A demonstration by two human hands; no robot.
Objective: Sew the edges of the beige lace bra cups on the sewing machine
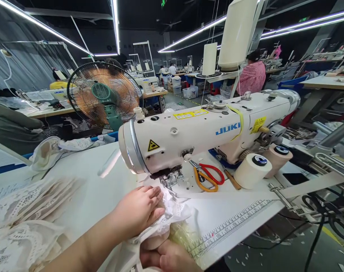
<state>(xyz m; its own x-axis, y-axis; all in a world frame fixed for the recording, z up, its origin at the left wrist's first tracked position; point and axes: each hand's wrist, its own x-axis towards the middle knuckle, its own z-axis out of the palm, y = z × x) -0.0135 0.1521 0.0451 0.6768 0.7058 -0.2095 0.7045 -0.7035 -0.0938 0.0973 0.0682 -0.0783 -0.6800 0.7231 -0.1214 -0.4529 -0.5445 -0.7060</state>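
Left hand [139,211]: flat on lace [172,211], fingers closed together, pressing it down.
Right hand [166,258]: under table edge, pinching lace from below.
Lace: bunched just before presser foot [167,181].
Advice: keep fabric flat, fingertips clear of needle.
Table [104,189]: white, ruler [231,226], scissors [208,175], spools [252,170].
Room: dim workshop, fan [104,94], strip lights.

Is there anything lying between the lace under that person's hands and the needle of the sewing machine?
Nothing visible does. The left hand presses the white lace fabric flat, and the lace already reaches the presser foot of the sewing machine. The scissors lie off to the right, clear of it.
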